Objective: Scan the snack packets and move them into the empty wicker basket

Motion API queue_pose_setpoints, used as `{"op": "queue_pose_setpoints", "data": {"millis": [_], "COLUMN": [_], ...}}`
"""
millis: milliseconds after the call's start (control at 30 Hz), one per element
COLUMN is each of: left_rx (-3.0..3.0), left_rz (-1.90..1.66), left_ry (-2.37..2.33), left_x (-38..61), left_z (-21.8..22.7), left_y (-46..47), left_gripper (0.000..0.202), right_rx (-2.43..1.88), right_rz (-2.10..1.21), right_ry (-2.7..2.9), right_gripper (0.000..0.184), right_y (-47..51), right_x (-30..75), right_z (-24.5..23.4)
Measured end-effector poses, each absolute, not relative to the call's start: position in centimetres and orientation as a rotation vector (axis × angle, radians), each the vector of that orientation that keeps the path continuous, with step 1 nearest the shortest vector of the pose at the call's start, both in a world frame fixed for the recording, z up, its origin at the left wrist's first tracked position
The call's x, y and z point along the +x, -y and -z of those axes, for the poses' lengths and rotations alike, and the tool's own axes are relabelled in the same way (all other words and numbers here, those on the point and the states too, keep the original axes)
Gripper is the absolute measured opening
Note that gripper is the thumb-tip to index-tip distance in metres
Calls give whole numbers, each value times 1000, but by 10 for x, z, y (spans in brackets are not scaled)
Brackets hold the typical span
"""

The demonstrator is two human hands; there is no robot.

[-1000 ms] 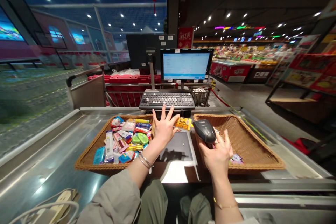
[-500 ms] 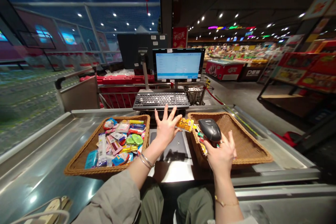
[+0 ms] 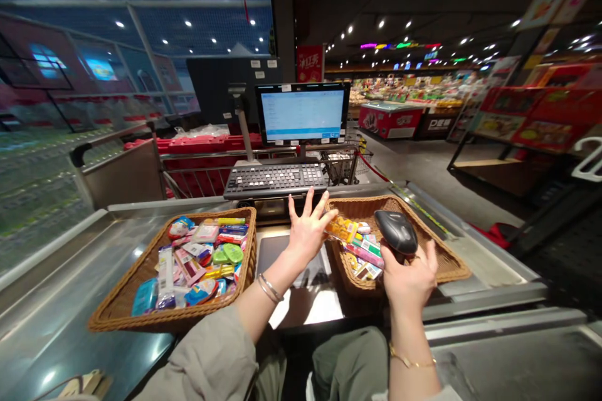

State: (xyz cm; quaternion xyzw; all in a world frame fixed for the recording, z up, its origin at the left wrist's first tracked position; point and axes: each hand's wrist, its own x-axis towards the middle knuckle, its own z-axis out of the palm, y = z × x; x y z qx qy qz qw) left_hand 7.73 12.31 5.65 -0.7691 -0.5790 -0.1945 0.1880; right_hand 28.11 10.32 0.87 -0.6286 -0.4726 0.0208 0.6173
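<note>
Two bare hands were working over a steel checkout bench [image 3: 47, 319]. The left hand [image 3: 306, 233] had its fingers splayed upward, and its grip was closed at the thumb side on a yellow retail packet [image 3: 341, 229]. That packet was raised just over the inner rim of the right wicker basket [image 3: 444, 257], near the barcode scanner's head. The right hand [image 3: 408, 279] had its grip closed around a black handheld barcode scanner [image 3: 396, 232], with the scanner's head angled up and toward the packet. The right basket held a small group of packaged goods [image 3: 364, 255], lying just beneath the two hands. The left wicker basket [image 3: 160, 326] was heaped with small, mixed packaged goods [image 3: 197, 263]. A dark flat plate [image 3: 271, 254] was set into the bench between the baskets, below the left wrist. Behind it stood a black keyboard [image 3: 275, 180] and a monitor [image 3: 302, 113] showing a pale screen.
</note>
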Motion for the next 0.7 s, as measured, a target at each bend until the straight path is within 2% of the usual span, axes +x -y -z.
{"op": "queue_pose_setpoints", "data": {"millis": [333, 567, 700], "left_rx": [-2237, -2294, -2281], "left_rz": [546, 541, 545], "left_ry": [1522, 1500, 1566], "left_x": [101, 128, 140], "left_z": [-47, -36, -28], "left_y": [-140, -156, -161], "left_gripper": [58, 54, 58], "right_rx": [-1484, -1486, -1500], "right_rz": [62, 50, 64], "right_ry": [951, 915, 917], "right_gripper": [47, 40, 39], "right_y": [-110, -111, -112], "right_x": [310, 318, 318], "right_z": [1, 3, 4]}}
